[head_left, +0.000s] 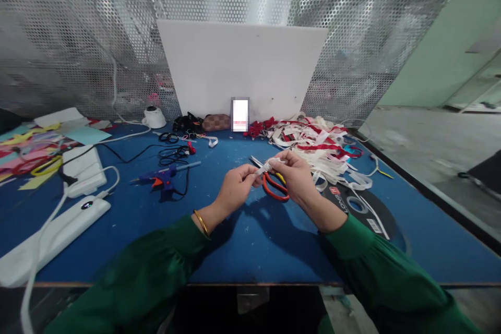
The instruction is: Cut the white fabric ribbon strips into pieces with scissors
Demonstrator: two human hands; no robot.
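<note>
Between my two hands a short white ribbon (263,169) is stretched just above the table. My left hand (238,187) pinches its left end between thumb and fingers. The other end, which looks bunched or folded, is pinched in my right hand (295,175). Fingers cover part of the ribbon. Directly behind and below lie scissors (276,194) with red-orange handles, their blades pointing up and left. To the left rests a blue glue gun (166,176) with a clear glue stick in its back.
A heap of white and red ribbons (313,138) lies at the back right, near a black spool (368,211). A phone (240,115) leans against a white board (242,68). White power strips (58,235), cables and coloured sheets (31,148) occupy the left side.
</note>
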